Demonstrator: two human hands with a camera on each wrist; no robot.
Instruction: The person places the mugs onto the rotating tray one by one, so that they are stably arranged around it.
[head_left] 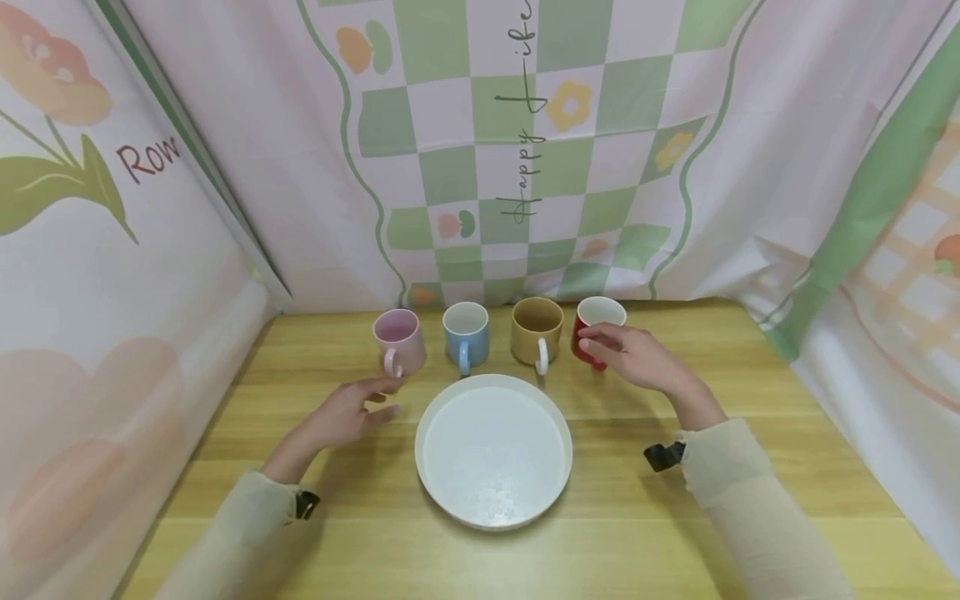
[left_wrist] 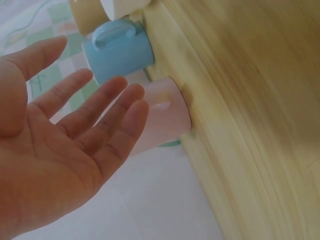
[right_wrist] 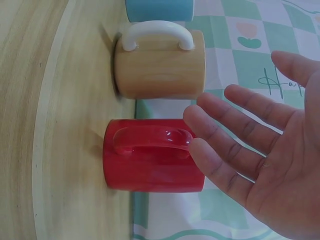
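Along the back of the table, left to right, stand a pink mug [head_left: 405,354], a light blue mug [head_left: 467,340], a tan mug [head_left: 531,337] with a white handle and a red mug [head_left: 582,343] with a white inside. All are upright, handles toward me. In front of them lies a round white tray [head_left: 493,450]. My left hand [head_left: 348,412] is nearest the pink mug, fingers loosely extended, holding nothing. My right hand [head_left: 637,357] hovers in front of the red mug, partly covering it in the head view. In the right wrist view its fingers are spread and grip nothing.
The wooden table [head_left: 622,533] meets a hanging checkered cloth [head_left: 502,250] right behind the mugs. Printed cloth walls rise at the left [head_left: 150,333] and right. Black wrist straps [head_left: 664,456] show at both sleeves.
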